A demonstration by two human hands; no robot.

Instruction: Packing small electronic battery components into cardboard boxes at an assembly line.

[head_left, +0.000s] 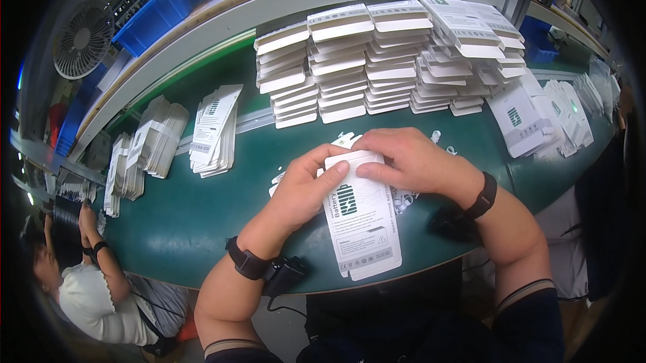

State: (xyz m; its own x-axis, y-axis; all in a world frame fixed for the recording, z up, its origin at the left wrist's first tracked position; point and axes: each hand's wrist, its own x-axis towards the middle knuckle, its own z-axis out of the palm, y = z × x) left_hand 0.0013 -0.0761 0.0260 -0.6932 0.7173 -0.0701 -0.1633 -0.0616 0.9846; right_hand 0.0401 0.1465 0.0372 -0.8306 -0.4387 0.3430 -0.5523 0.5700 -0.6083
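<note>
A flat white cardboard box (367, 222) with green print and a grey band lies nearly upright before me, its lower flap at the table's near edge. My left hand (306, 185) pinches its top left corner, thumb on the front face and fingers behind. At the top right, my right hand (404, 159) has its thumb and bent fingers closed on the upper edge. Small white pieces (406, 200) lie partly hidden behind the box and my right hand. Both my wrists carry black bands.
Tall stacks of white boxes (340, 60) stand along the back of the green table (182, 235). Bundles of flat boxes (214, 131) lie at the left, and more printed boxes (518, 121) at the right. A co-worker (94, 289) sits at the lower left, near a fan (83, 39).
</note>
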